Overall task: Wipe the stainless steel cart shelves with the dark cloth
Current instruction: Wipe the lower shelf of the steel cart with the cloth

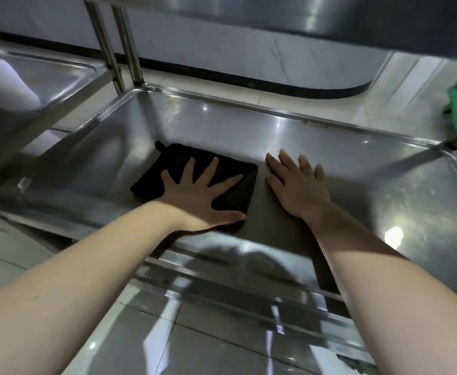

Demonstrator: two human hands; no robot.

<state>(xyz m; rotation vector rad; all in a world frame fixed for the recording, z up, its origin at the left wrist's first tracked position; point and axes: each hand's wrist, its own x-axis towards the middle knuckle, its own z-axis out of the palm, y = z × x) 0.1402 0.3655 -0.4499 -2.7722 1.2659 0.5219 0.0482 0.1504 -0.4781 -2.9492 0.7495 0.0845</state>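
Steel shelf [222, 125] above tiled floor [400, 85]

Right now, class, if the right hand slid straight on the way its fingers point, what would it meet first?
Only bare steel lies ahead of the right hand, so probably the cart shelf's raised far rim; the dark cloth lies to its left.

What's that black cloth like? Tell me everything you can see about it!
The dark cloth is black, soft-looking and squarish, with a small tab at its far corner. It lies flat on the shiny steel shelf, left of the middle. The left hand presses on it with fingers spread, covering much of it.
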